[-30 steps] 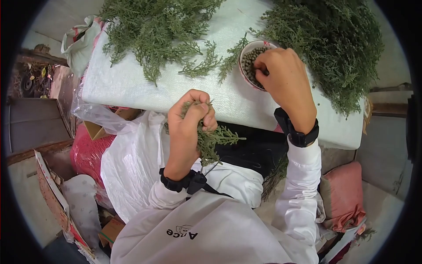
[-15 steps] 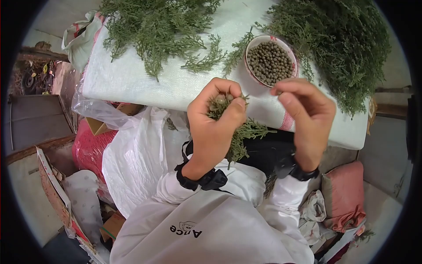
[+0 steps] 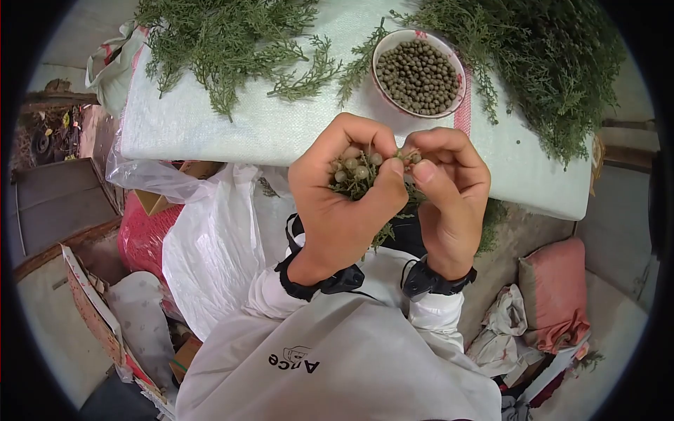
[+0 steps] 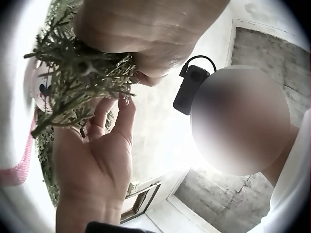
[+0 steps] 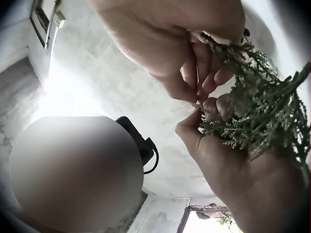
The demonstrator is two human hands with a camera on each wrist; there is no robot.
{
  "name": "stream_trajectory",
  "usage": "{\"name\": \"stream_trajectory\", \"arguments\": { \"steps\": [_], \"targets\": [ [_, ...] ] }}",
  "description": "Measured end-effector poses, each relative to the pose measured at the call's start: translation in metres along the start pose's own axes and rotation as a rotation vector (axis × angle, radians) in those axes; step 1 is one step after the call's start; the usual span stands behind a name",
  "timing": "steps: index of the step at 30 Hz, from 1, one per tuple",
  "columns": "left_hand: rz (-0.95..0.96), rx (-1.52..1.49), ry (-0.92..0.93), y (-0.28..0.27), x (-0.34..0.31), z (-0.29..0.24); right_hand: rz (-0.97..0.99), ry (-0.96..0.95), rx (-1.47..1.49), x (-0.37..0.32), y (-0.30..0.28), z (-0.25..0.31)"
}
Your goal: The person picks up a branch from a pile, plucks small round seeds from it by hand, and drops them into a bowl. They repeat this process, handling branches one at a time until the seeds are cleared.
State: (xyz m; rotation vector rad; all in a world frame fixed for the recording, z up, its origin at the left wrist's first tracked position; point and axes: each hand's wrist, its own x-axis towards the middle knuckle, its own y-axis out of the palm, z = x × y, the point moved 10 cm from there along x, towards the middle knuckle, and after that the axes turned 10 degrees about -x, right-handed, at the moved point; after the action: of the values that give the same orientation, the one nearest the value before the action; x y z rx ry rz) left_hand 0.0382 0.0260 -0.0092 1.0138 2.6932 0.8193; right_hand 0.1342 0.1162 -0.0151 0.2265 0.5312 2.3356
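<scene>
My left hand (image 3: 340, 210) holds an evergreen sprig (image 5: 267, 111), its fingers curled round the stems. Several pale round cones (image 3: 360, 171) show between its thumb and fingers in the head view. Right against the left thumb tip, my right hand (image 3: 456, 189) pinches a small piece at the sprig's tip with thumb and fingers. The sprig's leafy end sticks out below the left hand in the left wrist view. Beyond both hands stands a white bowl (image 3: 421, 34) with a red pattern, holding many small brown-green round cones (image 3: 418, 77).
A white woven sheet (image 3: 267, 140) covers the table. Loose evergreen sprigs (image 3: 217, 49) lie at its back left, and a larger pile of branches (image 3: 554, 63) at the right. A clear plastic bag (image 3: 210, 245) hangs at the left, and a pink cushion (image 3: 554, 288) lies low at the right.
My right hand has come out of the bowl, back to the sprig in my left hand. The left hand has moved up and right, turning the round cones into view.
</scene>
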Motion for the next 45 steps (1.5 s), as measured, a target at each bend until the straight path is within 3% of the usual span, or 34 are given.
{"name": "stream_trajectory", "arguments": {
  "steps": [6,19,23,31,45],
  "targets": [
    [0.101,0.120,0.108,0.009,0.000,-0.012,0.035,-0.105,-0.078,-0.004,-0.001,0.010],
    [0.153,0.278,0.193,0.015,-0.004,-0.023,-0.016,-0.036,-0.093,-0.007,-0.004,0.001],
    [0.145,0.250,0.088,0.012,-0.003,-0.017,-0.022,-0.103,-0.185,-0.007,-0.004,0.003],
    [0.092,0.229,0.066,0.005,-0.003,-0.015,-0.124,-0.152,-0.343,-0.011,0.003,0.015],
    [0.120,0.297,0.077,-0.003,0.005,-0.012,-0.147,-0.062,-0.414,-0.006,0.003,0.005]
  ]
}}
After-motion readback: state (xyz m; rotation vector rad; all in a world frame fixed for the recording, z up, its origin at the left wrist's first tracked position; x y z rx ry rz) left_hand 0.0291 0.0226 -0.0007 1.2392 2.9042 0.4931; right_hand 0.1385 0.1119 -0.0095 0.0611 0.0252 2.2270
